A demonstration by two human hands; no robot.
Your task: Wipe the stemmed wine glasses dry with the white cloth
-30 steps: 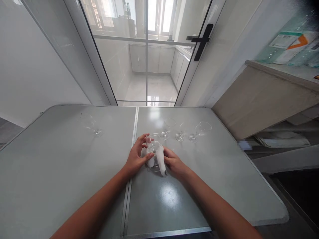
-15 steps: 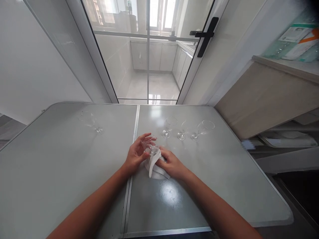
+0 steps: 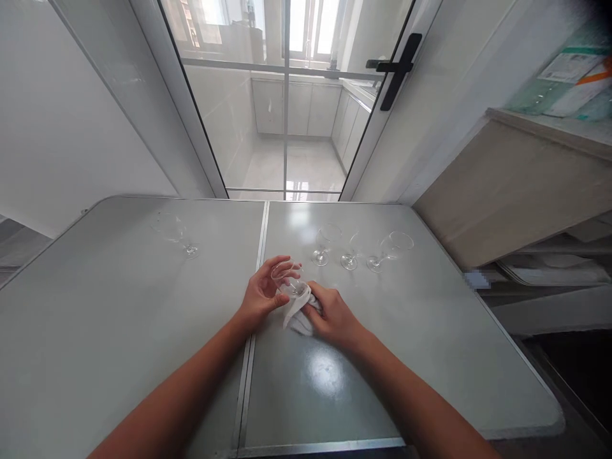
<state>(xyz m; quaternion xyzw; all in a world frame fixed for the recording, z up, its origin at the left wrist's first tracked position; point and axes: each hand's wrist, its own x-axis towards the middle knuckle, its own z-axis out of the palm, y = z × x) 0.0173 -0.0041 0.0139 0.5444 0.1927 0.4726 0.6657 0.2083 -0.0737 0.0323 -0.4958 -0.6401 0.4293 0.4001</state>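
Near the table's middle seam, my left hand [image 3: 264, 292] curls around the bowl of a clear wine glass [image 3: 285, 275], thumb on the near side and fingers behind. My right hand [image 3: 332, 310] grips a white cloth [image 3: 300, 317], bunched against the stem and base end of that glass. The cloth partly covers the stem and base. Beyond my right hand three more stemmed glasses stand in a row: a left one [image 3: 320, 257], a middle one [image 3: 349, 261] and a right one [image 3: 376, 262]. Another clear glass [image 3: 190, 250] is at the far left.
The grey table [image 3: 119, 331] has a metal seam [image 3: 262, 236] across it. Behind its far edge is a glazed door with a black handle [image 3: 396, 67]. On the right, a wooden shelf unit [image 3: 516, 185] holds packages [image 3: 568, 80] on top.
My right hand has drawn the cloth slightly right and gathered it tighter, baring more of the glass's stem end. My left hand stays around the bowl. The other glasses have not moved.
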